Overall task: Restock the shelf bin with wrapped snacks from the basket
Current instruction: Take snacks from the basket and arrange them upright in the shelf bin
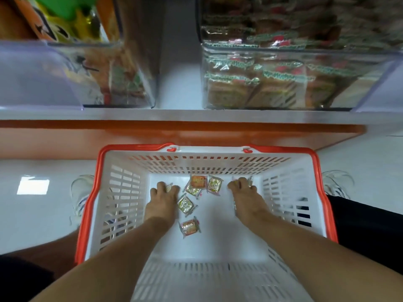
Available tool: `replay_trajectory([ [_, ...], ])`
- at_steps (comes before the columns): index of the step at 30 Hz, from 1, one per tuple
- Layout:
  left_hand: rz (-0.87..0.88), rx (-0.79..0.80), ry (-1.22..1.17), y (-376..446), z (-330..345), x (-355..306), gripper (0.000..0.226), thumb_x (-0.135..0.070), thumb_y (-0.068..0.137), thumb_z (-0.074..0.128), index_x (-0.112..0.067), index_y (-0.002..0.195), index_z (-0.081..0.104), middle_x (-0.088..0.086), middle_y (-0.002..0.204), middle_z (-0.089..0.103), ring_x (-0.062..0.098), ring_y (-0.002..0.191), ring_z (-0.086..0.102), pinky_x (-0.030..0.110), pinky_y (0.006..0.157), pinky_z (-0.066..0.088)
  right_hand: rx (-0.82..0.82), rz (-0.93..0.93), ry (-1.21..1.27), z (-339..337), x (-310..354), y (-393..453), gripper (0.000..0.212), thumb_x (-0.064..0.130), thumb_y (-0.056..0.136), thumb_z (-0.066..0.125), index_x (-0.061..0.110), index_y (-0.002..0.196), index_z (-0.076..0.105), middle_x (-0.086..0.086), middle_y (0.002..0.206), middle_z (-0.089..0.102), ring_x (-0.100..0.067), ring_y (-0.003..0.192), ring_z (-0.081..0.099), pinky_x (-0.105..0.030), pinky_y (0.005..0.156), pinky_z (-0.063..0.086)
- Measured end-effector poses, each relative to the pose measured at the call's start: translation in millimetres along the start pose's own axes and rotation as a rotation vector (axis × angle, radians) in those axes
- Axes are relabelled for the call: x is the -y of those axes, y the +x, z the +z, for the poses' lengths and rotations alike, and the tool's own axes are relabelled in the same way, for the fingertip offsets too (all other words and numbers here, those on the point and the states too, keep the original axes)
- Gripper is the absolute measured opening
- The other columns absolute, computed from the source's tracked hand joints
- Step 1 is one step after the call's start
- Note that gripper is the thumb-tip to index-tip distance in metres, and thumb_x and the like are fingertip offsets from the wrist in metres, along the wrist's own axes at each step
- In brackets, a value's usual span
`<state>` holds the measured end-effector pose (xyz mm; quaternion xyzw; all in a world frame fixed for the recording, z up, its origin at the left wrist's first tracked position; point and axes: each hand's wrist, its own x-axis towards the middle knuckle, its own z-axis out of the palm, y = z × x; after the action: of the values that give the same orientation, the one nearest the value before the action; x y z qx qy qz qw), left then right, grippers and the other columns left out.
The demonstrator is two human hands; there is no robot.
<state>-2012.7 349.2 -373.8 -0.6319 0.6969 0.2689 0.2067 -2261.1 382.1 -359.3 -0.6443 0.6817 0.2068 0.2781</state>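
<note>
While both hands, left (162, 198) and right (243, 192), grip half-hidden snacks (197, 188), the bin (294, 79) blurs.
</note>
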Motion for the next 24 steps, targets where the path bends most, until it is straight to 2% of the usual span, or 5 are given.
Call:
replay_trajectory([
  [5, -0.013, -0.024, -0.248, -2.2, 10.7, 3.6, 0.035, 0.001, 0.092, 0.047, -0.019, 0.12, 0.057, 0.01, 0.125, 0.039, 0.03, 0.103, 0.053, 0.04, 0.092, 0.051, -0.03, -0.063, 0.473, -1.9, 28.7, -5.4, 0.063, 0.015, 0.077, 0.077, 0.03, 0.125, 0.041, 0.0, 0.118, 0.038, -0.022, 0.081, 0.057, -0.031, 0.071, 0.051],
  [10, -0.204, -0.04, -0.663, -6.2, -7.5, -3.9, 0.023, 0.0, 0.082, 0.053, -0.018, 0.093, 0.06, 0.008, 0.104, 0.049, 0.024, 0.073, 0.06, 0.03, 0.07, 0.049, 0.058, -0.135, 0.724, -10.0, 46.6, -10.1, 0.062, 0.023, 0.066, 0.084, 0.038, 0.11, 0.043, 0.006, 0.109, 0.042, -0.015, 0.089, 0.057, -0.037, 0.074, 0.055],
  [14, -0.195, 0.513, -1.4, -27.1, -54.9, -8.8, 0.033, 0.009, 0.071, 0.043, -0.014, 0.084, 0.063, 0.009, 0.067, 0.064, 0.015, 0.047, 0.055, 0.02, 0.045, 0.042, 0.076, -0.31, 0.682, -51.3, 54.5, -30.0, 0.069, 0.039, 0.061, 0.087, 0.049, 0.111, 0.041, 0.011, 0.114, 0.048, -0.005, 0.095, 0.056, -0.027, 0.075, 0.051],
  [18, 0.008, 0.902, -1.744, -53.2, -109.9, -15.8, 0.032, 0.0, 0.071, 0.05, -0.008, 0.094, 0.07, 0.014, 0.091, 0.071, 0.021, 0.066, 0.065, 0.028, 0.057, 0.054, 0.002, -0.446, 0.648, -127.5, 60.7, -71.0, 0.065, 0.047, 0.059, 0.082, 0.052, 0.109, 0.042, 0.019, 0.115, 0.05, 0.0, 0.101, 0.055, -0.029, 0.081, 0.054],
  [24, 0.478, 1.07, -1.733, -105.5, -210.0, -56.7, 0.037, -0.02, 0.091, 0.047, -0.011, 0.117, 0.071, 0.011, 0.121, 0.071, 0.027, 0.107, 0.061, 0.04, 0.093, 0.043, -0.156, -0.584, 0.741, -235.7, 53.7, -155.3, 0.055, 0.038, 0.069, 0.083, 0.045, 0.112, 0.05, 0.019, 0.107, 0.06, 0.005, 0.088, 0.059, -0.016, 0.073, 0.046],
])
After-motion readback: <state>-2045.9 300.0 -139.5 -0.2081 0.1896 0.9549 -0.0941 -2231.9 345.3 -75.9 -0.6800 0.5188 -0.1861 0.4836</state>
